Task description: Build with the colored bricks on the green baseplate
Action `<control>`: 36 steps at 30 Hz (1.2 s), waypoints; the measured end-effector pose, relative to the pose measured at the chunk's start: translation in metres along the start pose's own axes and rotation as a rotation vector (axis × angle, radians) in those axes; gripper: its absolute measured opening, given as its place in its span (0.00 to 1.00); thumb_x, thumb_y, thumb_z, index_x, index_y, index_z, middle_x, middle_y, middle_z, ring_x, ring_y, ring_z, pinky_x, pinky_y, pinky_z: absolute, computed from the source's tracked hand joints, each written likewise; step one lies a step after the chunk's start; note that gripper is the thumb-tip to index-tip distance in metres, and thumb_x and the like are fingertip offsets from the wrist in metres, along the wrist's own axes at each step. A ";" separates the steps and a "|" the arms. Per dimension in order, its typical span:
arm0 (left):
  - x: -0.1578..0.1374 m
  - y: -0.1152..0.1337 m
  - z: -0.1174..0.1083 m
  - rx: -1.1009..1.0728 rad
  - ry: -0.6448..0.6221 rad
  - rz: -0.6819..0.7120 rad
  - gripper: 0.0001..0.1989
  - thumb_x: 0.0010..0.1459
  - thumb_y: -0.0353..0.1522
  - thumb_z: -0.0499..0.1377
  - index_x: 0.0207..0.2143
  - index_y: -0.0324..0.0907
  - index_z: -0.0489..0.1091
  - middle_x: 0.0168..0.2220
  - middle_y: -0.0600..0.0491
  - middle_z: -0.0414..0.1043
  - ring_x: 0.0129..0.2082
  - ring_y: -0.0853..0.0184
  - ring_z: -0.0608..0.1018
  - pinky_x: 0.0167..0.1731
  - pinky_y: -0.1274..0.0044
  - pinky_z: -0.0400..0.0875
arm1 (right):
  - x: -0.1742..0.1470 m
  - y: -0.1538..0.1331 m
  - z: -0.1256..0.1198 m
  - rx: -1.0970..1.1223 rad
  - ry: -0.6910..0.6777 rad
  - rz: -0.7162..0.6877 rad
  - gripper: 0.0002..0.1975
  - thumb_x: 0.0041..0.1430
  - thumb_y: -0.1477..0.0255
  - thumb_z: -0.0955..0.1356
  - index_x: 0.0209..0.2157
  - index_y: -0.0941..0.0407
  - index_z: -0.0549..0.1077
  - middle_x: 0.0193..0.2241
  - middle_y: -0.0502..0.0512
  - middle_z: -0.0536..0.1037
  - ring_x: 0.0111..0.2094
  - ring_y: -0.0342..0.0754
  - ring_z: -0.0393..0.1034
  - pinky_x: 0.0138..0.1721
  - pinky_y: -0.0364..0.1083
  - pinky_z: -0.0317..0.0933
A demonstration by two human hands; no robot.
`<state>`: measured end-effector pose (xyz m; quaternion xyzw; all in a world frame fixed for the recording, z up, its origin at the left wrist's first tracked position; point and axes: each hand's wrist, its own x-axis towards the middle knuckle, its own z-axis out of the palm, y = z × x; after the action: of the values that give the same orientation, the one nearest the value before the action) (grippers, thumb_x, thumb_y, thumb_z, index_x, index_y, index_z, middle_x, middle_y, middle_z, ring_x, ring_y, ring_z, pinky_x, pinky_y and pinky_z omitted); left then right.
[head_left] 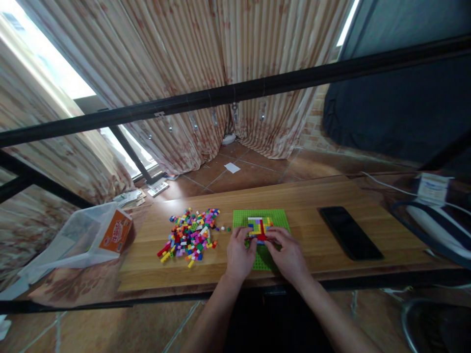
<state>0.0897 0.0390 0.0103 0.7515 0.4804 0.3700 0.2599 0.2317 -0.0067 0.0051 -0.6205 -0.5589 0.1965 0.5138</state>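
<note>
A green baseplate [281,216] lies on the wooden board, bearing a low build of colourful toy bricks [256,226] in yellow, blue, white and other colours. A red brick piece [262,229] stands out near its middle. At the build's left side is my left hand [240,250], thumb and fingers curled in against the bricks. My right hand [289,251] is closed from the other side, its fingertips at the near end of the red piece. The fingers partly cover the bricks between them, so the exact pieces they press on are hard to make out.
A loose heap of small toy bricks [191,235] spreads on the board [147,264] to the left. Beyond it sits a clear plastic box [88,230] with an orange label. A black phone [349,233] lies at right. A dark metal rail [206,98] crosses behind, before curtains [184,54].
</note>
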 end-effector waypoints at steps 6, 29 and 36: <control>-0.001 -0.002 0.002 -0.016 -0.020 -0.021 0.14 0.54 0.28 0.60 0.44 0.43 0.69 0.43 0.50 0.69 0.42 0.66 0.74 0.43 0.71 0.72 | 0.001 0.000 0.004 -0.031 0.044 0.011 0.06 0.56 0.72 0.66 0.31 0.54 0.75 0.39 0.58 0.74 0.40 0.51 0.71 0.43 0.53 0.70; -0.008 0.001 0.001 -0.044 -0.013 -0.021 0.17 0.54 0.27 0.58 0.47 0.44 0.67 0.43 0.50 0.69 0.38 0.68 0.74 0.41 0.72 0.73 | 0.003 -0.003 0.008 -0.213 0.025 -0.103 0.09 0.60 0.72 0.63 0.30 0.54 0.74 0.38 0.57 0.74 0.42 0.50 0.70 0.48 0.50 0.65; -0.023 0.000 0.005 0.160 -0.001 0.133 0.19 0.58 0.28 0.54 0.53 0.47 0.67 0.54 0.46 0.62 0.47 0.63 0.72 0.48 0.68 0.72 | 0.002 -0.007 0.007 -0.227 0.023 -0.080 0.10 0.59 0.73 0.62 0.31 0.54 0.75 0.38 0.58 0.74 0.42 0.50 0.70 0.48 0.51 0.65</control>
<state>0.0873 0.0180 0.0001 0.8004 0.4573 0.3465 0.1740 0.2229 -0.0027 0.0085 -0.6543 -0.5957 0.1041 0.4541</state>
